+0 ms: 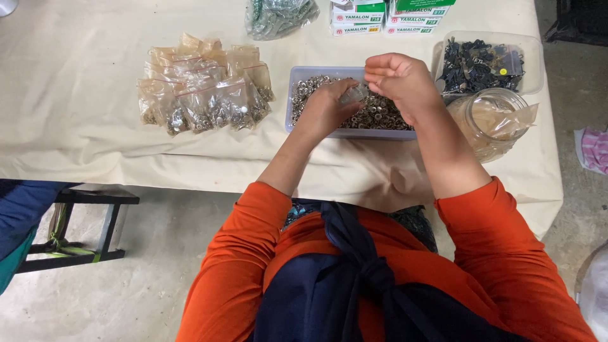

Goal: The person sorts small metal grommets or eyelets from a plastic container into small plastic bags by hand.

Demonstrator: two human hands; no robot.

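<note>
**Hands over a tray of small metal rings**

Seen from the head camera, looking straight down. Left hand (324, 107) lay low over the near edge of the shallow grey tray (296, 79), fingers curled round a small clear bag (354, 95) and pinching it. Right hand (399, 79) hovered just above and beside, fingertips bunched together at the bag's mouth; whether anything sat between them could not be told. Tray filled with small silvery rings (380, 114), loose and heaped. Tray rested on the counter (76, 95), which was draped in a cream cloth, right in front of the orange sleeves.

Judged by look: bag thin, soft and limp, likely slippery, best held by pinching its open rim rather than its belly. Rings hard, tiny and light one by one, prone to roll and scatter, so better taken as a small pinch or scoop; a filled bag probably sagged with some weight.

To the left, well apart from the tray, lay a pile of filled bags (202, 88), each showing rings at the bottom. To the right, touching or just beside the tray, stood a clear tub of dark clips (481, 63) and, nearer, a glass jar (491, 123) stuffed with flat clear bags. Along the far edge sat green and white boxes (386, 16) and a clear sack of greenish parts (278, 16). Black stool (95, 196) stood on the floor at lower left.
</note>
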